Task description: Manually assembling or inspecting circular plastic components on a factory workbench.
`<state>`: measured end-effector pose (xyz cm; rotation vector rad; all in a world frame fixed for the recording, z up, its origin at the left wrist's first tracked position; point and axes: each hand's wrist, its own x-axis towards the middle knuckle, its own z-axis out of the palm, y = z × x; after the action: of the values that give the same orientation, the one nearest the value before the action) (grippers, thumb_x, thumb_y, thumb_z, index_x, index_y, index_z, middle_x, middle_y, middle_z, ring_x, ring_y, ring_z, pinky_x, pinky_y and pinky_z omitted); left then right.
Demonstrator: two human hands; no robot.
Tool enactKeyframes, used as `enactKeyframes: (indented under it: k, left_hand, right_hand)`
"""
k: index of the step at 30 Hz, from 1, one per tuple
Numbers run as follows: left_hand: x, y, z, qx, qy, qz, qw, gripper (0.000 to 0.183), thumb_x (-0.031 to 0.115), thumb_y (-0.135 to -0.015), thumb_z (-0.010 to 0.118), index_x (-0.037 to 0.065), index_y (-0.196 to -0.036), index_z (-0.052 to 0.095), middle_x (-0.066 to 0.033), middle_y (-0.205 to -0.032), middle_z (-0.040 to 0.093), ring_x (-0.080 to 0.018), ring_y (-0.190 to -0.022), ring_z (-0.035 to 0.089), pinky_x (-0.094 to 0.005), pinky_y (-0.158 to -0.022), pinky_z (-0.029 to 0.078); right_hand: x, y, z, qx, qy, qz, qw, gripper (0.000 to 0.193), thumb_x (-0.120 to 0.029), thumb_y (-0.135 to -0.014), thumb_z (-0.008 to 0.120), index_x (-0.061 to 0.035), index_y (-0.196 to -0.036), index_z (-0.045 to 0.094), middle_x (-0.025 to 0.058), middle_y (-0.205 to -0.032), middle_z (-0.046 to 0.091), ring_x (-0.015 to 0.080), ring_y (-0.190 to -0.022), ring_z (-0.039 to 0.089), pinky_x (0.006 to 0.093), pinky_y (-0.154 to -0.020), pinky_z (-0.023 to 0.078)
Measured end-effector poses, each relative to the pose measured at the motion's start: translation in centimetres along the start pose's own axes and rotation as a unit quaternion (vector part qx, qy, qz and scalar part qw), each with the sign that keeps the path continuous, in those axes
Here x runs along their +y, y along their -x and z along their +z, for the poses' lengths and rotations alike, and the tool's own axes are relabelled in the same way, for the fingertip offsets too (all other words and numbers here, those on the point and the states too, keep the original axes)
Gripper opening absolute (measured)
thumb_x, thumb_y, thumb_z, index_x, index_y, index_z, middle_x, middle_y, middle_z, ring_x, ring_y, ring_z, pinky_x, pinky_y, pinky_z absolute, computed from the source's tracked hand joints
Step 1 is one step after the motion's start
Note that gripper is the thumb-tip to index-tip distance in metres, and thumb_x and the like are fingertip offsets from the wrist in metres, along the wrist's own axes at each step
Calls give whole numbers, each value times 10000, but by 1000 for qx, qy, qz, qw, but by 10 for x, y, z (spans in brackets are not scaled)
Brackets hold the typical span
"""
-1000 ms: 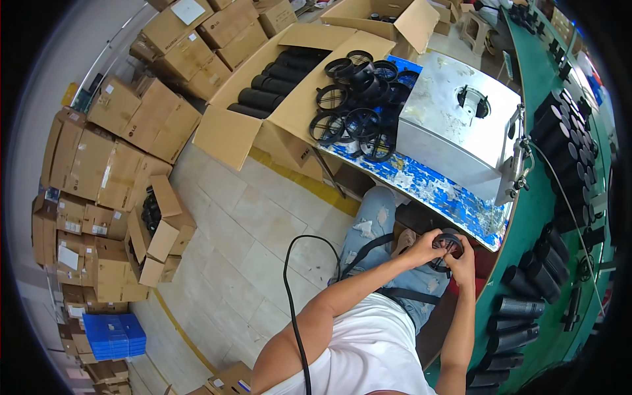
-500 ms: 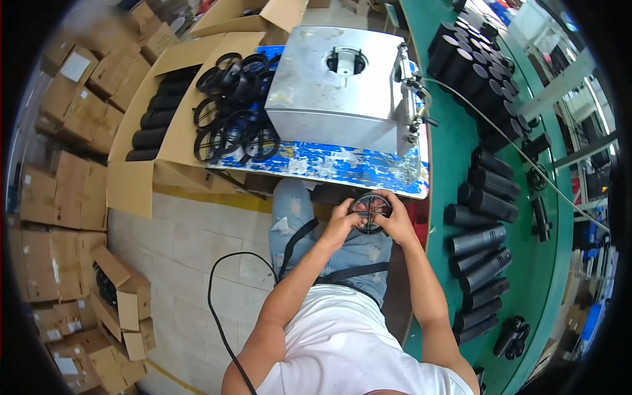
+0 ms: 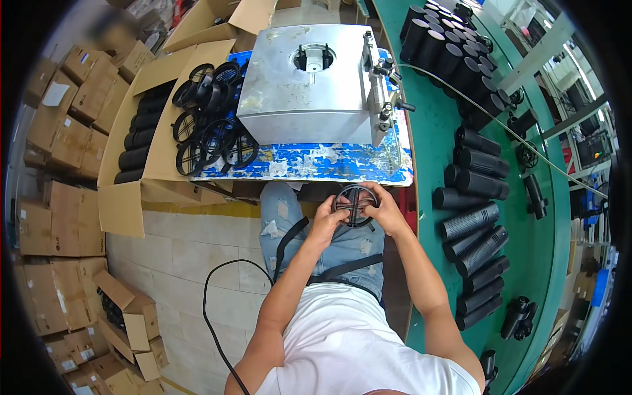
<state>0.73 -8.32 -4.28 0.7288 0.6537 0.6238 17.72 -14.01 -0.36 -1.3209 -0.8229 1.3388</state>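
Above my lap, in front of the worn blue bench top (image 3: 289, 172), both hands grip a black plastic ring with crossbars (image 3: 356, 191). My left hand (image 3: 326, 221) closes on its left side, thumb pressed toward the bars. On the opposite side, my right hand (image 3: 387, 212) is closed around the rim, with its thumb also at the bars. Some fingers are hidden behind the ring. A silver metal box fixture (image 3: 299, 92) with a round opening on top stands on the bench. Beside it lies a heap of similar black rings (image 3: 214, 135).
A cardboard box of black cylinders (image 3: 138, 139) stands left of the heap. On the right, a green table (image 3: 428, 263) carries upright black cylinders (image 3: 454, 56) and several lying ones (image 3: 477, 227). Stacked cartons (image 3: 62, 224) line the left. A black cable (image 3: 206, 309) crosses the tiled floor.
The view has shifted, so the bench and fixture appear further left and slightly higher. Both hands keep hold of the ring, which now faces the view at a slightly different tilt.
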Motion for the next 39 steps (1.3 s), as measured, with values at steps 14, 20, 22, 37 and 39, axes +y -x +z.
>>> enactKeyframes:
  k: [14,20,22,37,39]
  left_hand:
    - [-2,1,1,7,-58,21,998,229,38,-794,669,52,-990,551,-11,-870,581,-91,-739,578,-233,-624,479]
    - [5,2,10,20,-97,16,995,230,26,-802,651,41,-1004,542,-31,-877,584,-102,-741,573,-237,-638,456]
    - [8,3,11,22,-80,19,996,236,21,-800,643,39,-1012,543,-31,-874,584,-98,-725,564,-234,-629,449]
    - [11,3,7,-10,-71,34,997,253,9,-796,636,28,-1028,540,-37,-857,576,-97,-677,545,-231,-598,435]
    - [12,4,8,-7,-77,33,996,248,3,-799,634,29,-1026,539,-35,-856,576,-91,-677,544,-228,-596,436]
  right_hand:
    - [4,0,0,-5,5,-15,1000,564,102,-693,565,-4,-1242,490,29,-938,584,84,-804,541,227,-703,462]
    - [-5,3,0,-6,15,-14,1000,539,70,-702,580,-3,-1231,505,5,-920,564,75,-799,512,222,-739,441]
    - [-2,2,-1,-17,32,-22,999,528,59,-718,614,-6,-1230,508,9,-920,568,74,-804,515,223,-734,444]
    - [-2,1,-1,-5,38,-8,999,512,-46,-741,752,-5,-1202,531,14,-876,602,75,-763,523,226,-689,445]
    - [-5,2,-1,-13,41,-6,999,514,-44,-741,749,-3,-1204,529,15,-874,603,75,-762,526,226,-688,447]
